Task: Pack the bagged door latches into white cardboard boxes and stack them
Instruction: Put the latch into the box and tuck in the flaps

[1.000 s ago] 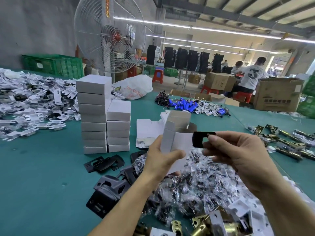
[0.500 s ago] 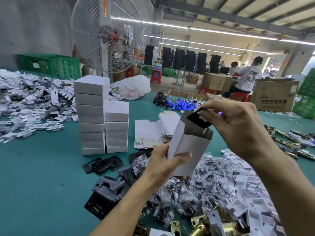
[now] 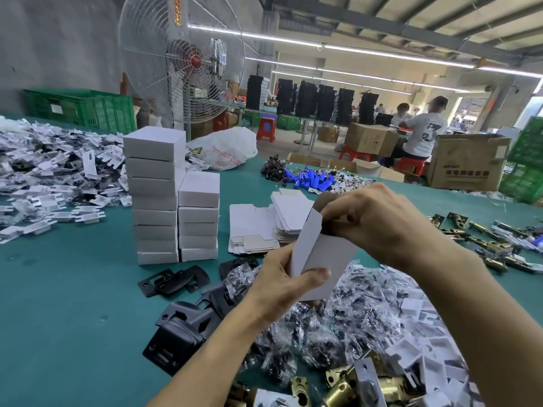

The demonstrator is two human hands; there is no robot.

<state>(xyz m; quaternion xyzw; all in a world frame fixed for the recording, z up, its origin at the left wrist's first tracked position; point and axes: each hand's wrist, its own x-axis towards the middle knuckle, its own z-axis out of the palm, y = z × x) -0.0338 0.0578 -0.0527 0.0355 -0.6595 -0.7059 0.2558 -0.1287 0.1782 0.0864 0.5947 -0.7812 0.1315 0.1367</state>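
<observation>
While open-topped in left hand (image 3: 281, 289), white box (image 3: 321, 261), right fingers (image 3: 348, 210) at mouth.

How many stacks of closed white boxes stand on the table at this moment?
2. The taller stack stands left of centre on the green table; the shorter stack stands against its right side. No third shows, though clutter could hide one.

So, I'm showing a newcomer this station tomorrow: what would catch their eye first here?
Centre frame, the left hand grips an open white box while the right hand works at its top. Left of them, two stacks of closed white boxes stand on the green table, a big fan behind. A heap of bagged latches lies beneath the hands.
</observation>
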